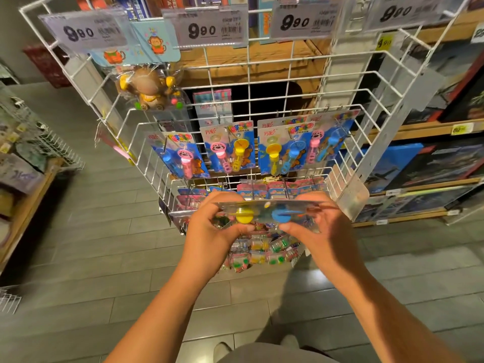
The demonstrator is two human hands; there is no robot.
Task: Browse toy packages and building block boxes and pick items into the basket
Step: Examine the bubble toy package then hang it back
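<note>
Shop aisle, white wire rack (pixel 262 82) ahead: left hand (pixel 209 231) and right hand (pixel 318 229) each pinch one end of a toy package (pixel 272 212), thumbs under, fingers curled over its far edge, held flat, probably for inspection; no basket visible.

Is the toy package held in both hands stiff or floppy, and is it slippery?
The toy package probably stays fairly stiff: held only at its ends by the left hand and right hand, it does not sag. Its glossy plastic front may be slippery. It seems light.
</note>
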